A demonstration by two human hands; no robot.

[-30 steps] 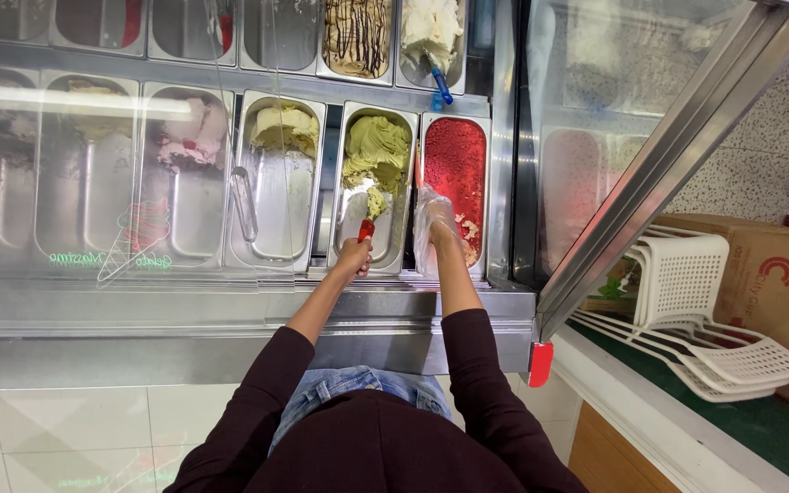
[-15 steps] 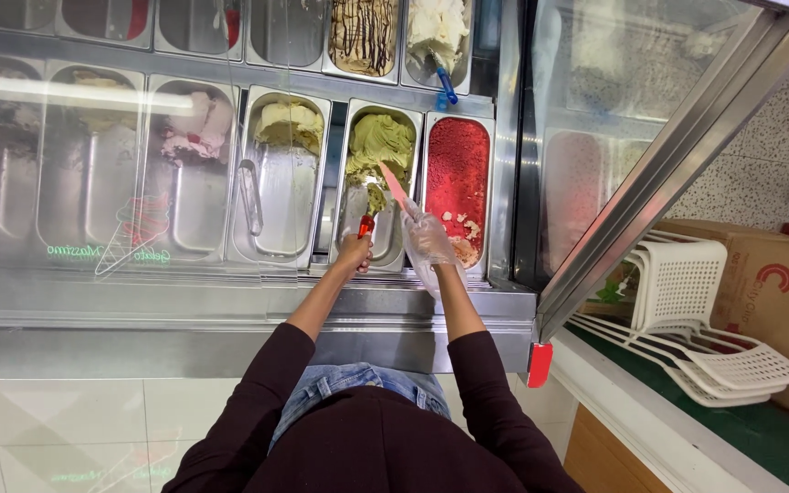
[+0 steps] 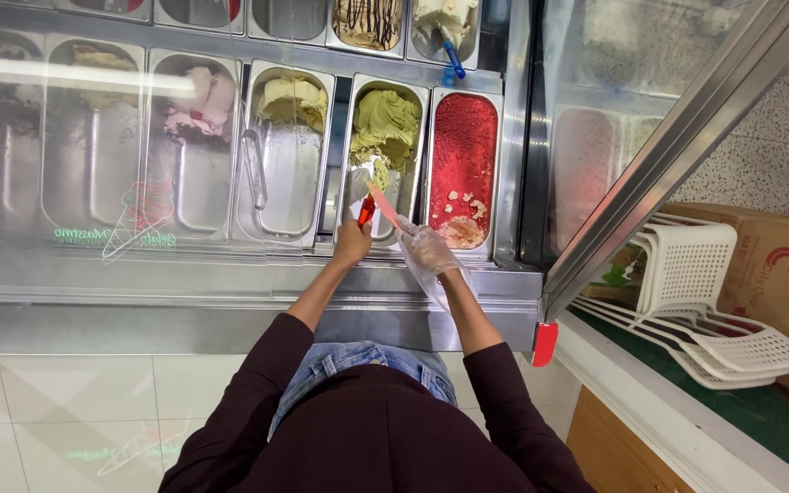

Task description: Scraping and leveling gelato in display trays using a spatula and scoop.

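Note:
My left hand (image 3: 351, 245) grips the red handle of a metal spatula (image 3: 366, 211) whose blade rests in the near end of the green gelato tub (image 3: 385, 123). My right hand (image 3: 426, 251), in a clear plastic glove, holds a thin pink spoon (image 3: 382, 204) angled up and left across the spatula handle. Both hands hover at the front edge of the display case, close together. To the right of the green tub sits a red gelato tub (image 3: 463, 146) with pale crumbs at its near end.
A pale yellow tub (image 3: 289, 100) holding a metal scoop, and other tubs, lie to the left under reflective glass. A blue-handled scoop (image 3: 452, 59) stands in a back tub. White plastic baskets (image 3: 696, 274) and a cardboard box (image 3: 787, 274) sit on the right counter.
My gloved right hand drew back from over the tubs toward the front edge, and the pink spoon now points up-left. My left hand stayed on the spatula.

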